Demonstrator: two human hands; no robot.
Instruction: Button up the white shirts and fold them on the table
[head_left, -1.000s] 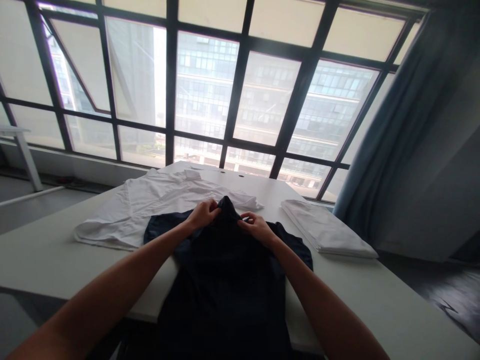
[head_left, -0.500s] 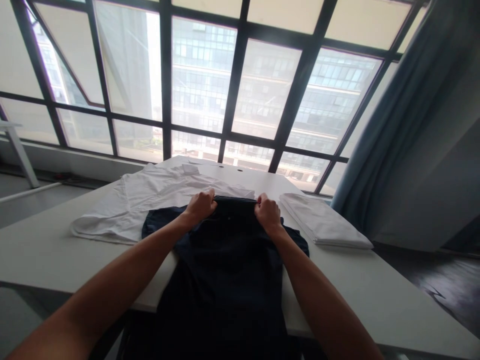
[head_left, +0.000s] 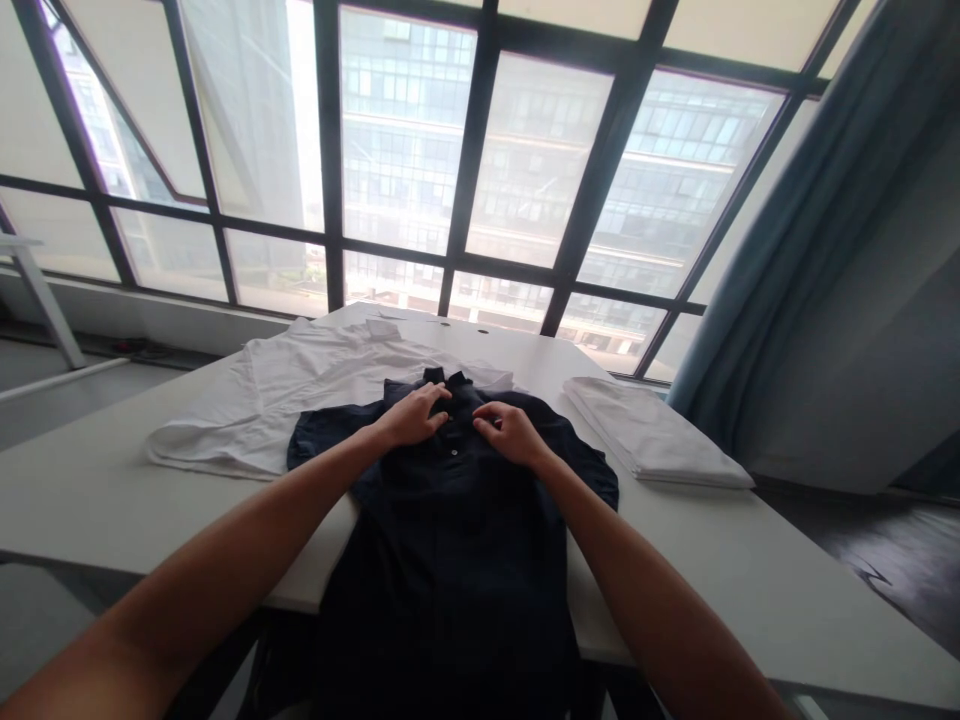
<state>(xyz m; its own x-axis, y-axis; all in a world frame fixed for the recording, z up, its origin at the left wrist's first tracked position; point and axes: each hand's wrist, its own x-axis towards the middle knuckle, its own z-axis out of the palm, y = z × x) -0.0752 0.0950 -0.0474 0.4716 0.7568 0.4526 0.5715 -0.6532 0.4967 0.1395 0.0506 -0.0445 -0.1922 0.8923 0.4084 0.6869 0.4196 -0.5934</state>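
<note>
A dark navy button-up shirt [head_left: 465,530] lies spread over the table's near edge, its lower part hanging toward me. Its collar [head_left: 450,380] points away from me, and a small pale button [head_left: 453,452] shows on the front. Over the left of the collar rests my left hand [head_left: 417,412], open, with fingers stretched and thumb apart. My right hand [head_left: 511,432] is at the right side of the neck opening, fingers loosely bent and apart from the thumb, with nothing visible held between them.
The shirt lies partly over a spread white garment [head_left: 255,390] on the white table [head_left: 697,560]. A folded white cloth [head_left: 660,435] sits at the right. Beyond are large windows [head_left: 405,130] and a blue curtain [head_left: 765,250].
Both hands have let go of the shirt's upper edge and come slightly nearer each other. The shirt's top now lies flatter, with collar and button in sight.
</note>
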